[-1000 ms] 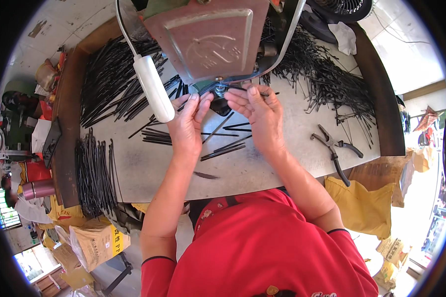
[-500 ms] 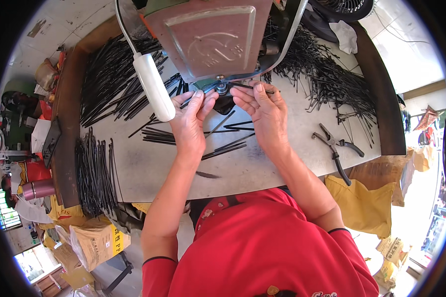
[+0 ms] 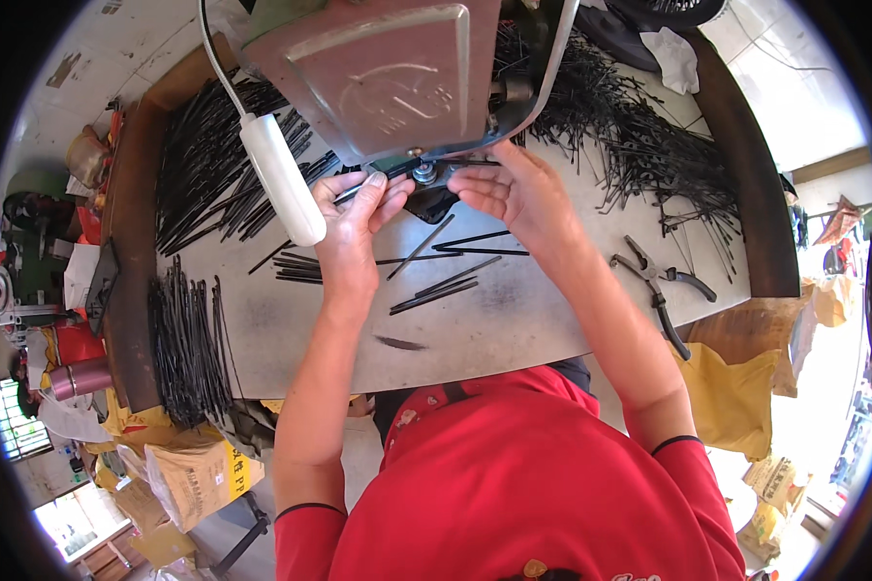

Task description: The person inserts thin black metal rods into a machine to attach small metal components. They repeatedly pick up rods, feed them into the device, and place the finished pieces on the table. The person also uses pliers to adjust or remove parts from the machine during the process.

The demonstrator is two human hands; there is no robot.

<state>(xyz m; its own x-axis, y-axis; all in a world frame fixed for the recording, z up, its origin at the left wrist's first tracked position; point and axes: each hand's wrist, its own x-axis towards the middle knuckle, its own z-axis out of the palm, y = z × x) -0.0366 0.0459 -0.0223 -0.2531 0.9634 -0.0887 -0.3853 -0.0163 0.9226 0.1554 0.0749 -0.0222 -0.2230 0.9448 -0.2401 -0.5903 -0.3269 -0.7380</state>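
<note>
In front of me stands a reddish metal machine [image 3: 388, 82] with a round metal fitting [image 3: 423, 172] at its lower edge. My left hand [image 3: 358, 218] is closed beside that fitting, pinching a thin black rod [image 3: 347, 195] between thumb and fingers. The rod slants toward the fitting. My right hand [image 3: 528, 198] is on the fitting's other side, fingers bent around the end of a thin dark rod [image 3: 477, 163]. Part of its grip is hidden. Below the fitting sits a black part [image 3: 430, 206]. Several loose black rods [image 3: 441, 293] lie on the metal tabletop [image 3: 291, 358] between my forearms.
A white lamp [image 3: 283, 179] hangs close to my left hand. Black rods [image 3: 203, 174] are heaped at the left, with a bundle [image 3: 189, 344] nearer me. Tangled thin black pieces [image 3: 639, 145] cover the back right. Pliers [image 3: 661, 286] lie at the right, near a yellow sack [image 3: 736, 397].
The view has shifted slightly. My right hand has slid inward and up toward the machine, along the dark rod. My left hand keeps its pinch beside the fitting.
</note>
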